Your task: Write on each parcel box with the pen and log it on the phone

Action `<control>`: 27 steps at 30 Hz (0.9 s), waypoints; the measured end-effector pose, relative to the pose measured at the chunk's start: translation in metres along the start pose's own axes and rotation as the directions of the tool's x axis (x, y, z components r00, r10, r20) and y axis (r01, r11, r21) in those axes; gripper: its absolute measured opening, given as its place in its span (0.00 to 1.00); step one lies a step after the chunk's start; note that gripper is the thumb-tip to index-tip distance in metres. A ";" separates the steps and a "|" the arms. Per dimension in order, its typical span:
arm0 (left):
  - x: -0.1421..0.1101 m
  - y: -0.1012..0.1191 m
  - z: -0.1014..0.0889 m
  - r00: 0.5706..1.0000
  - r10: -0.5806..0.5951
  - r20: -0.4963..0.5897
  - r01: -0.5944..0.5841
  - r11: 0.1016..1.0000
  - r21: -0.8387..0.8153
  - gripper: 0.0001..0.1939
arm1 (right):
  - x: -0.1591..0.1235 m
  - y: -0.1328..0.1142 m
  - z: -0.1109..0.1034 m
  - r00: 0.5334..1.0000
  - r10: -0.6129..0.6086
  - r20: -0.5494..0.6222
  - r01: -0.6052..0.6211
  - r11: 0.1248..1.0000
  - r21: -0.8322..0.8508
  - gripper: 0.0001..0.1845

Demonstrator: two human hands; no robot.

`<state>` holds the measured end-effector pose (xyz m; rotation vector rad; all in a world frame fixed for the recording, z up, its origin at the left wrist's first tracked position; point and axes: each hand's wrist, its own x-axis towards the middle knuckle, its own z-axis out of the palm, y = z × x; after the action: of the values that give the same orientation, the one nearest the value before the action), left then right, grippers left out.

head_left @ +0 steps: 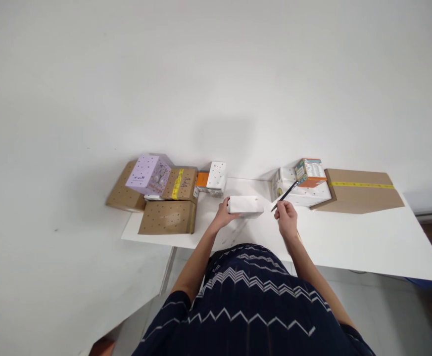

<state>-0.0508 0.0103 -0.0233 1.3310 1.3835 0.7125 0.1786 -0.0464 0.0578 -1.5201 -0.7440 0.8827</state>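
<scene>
My left hand (223,214) is closed on the left end of a small white box (243,203), which is over the middle of the table. In my right hand (286,217) is a thin dark pointed tool (286,195) that looks like a pen or pencil; its tip points down and left toward the white box, apart from it. A hole or mark shows near the right end of the box's top. Just behind my left hand stands another white box (217,174) with several dark holes or dots on its top.
Perforated cardboard boxes (167,217) and a lilac box (147,173) are piled at the left. To the right, an orange box (311,170) sits on a white carton (307,196) beside a large taped cardboard box (364,190). The white table (367,242) meets a wall behind.
</scene>
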 end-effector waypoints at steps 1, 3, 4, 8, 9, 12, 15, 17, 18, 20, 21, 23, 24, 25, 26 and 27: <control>-0.001 0.000 0.004 1.000 0.010 -0.018 -0.011 1.000 -0.004 0.52 | -0.001 -0.006 0.001 1.000 -0.017 0.007 0.017 0.999 0.041 0.15; -0.002 0.000 0.013 0.998 0.033 -0.058 -0.034 0.999 -0.010 0.50 | -0.002 -0.015 0.004 0.999 -0.043 0.026 0.040 0.990 0.134 0.14; -0.002 0.001 0.018 0.996 0.044 -0.078 -0.045 0.999 -0.007 0.49 | -0.003 -0.018 0.006 0.998 -0.055 0.040 0.048 0.985 0.167 0.14; -0.007 0.006 0.031 0.991 0.081 -0.106 -0.078 0.996 0.035 0.48 | -0.006 -0.023 0.015 0.980 -0.116 0.162 0.086 0.980 0.180 0.09; -0.009 0.007 0.032 0.991 0.087 -0.104 -0.082 0.996 0.047 0.50 | -0.007 -0.023 0.018 0.970 -0.136 0.203 0.106 0.982 0.154 0.07; -0.017 0.015 0.029 0.990 0.091 -0.111 -0.080 0.992 0.100 0.56 | -0.006 -0.021 0.025 0.926 -0.173 0.335 0.166 0.985 0.052 0.06; -0.025 0.028 0.024 0.985 0.118 -0.122 -0.088 0.970 0.228 0.57 | 0.000 -0.015 0.035 0.887 -0.167 0.431 0.186 0.983 -0.002 0.09; -0.027 0.036 0.023 0.980 0.168 -0.106 -0.127 0.940 0.318 0.56 | 0.003 -0.007 0.044 0.877 -0.168 0.451 0.188 0.982 0.000 0.08; -0.026 0.038 0.023 0.977 0.193 -0.090 -0.151 0.925 0.350 0.55 | 0.005 -0.003 0.048 0.876 -0.170 0.451 0.189 0.982 0.003 0.08; -0.023 0.041 0.024 0.974 0.222 -0.049 -0.188 0.907 0.376 0.51 | 0.008 0.005 0.055 0.886 -0.163 0.434 0.174 0.985 0.013 0.08; -0.021 0.041 0.025 0.973 0.227 -0.031 -0.200 0.908 0.368 0.49 | 0.009 0.008 0.058 0.896 -0.151 0.417 0.156 0.988 0.022 0.08; -0.015 0.039 0.024 0.972 0.235 -0.006 -0.221 0.922 0.318 0.43 | 0.012 0.012 0.062 0.919 -0.115 0.378 0.103 0.993 0.050 0.08; -0.012 0.038 0.023 0.970 0.242 0.000 -0.231 0.929 0.289 0.41 | 0.014 0.011 0.063 0.928 -0.096 0.359 0.077 0.995 0.064 0.09; -0.009 0.038 0.022 0.968 0.249 0.003 -0.241 0.933 0.266 0.40 | 0.016 0.009 0.063 0.936 -0.078 0.343 0.055 0.996 0.075 0.09; -0.006 0.037 0.019 0.968 0.252 0.003 -0.245 0.937 0.249 0.40 | 0.017 0.006 0.063 0.941 -0.067 0.331 0.041 0.996 0.084 0.09; -0.002 0.037 0.017 0.970 0.244 0.003 -0.238 0.942 0.237 0.39 | 0.019 0.003 0.063 0.944 -0.061 0.323 0.033 0.995 0.092 0.10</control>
<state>-0.0228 0.0116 0.0068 1.7068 1.3718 0.7466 0.1347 0.0017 0.0496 -1.2892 -0.9643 1.1310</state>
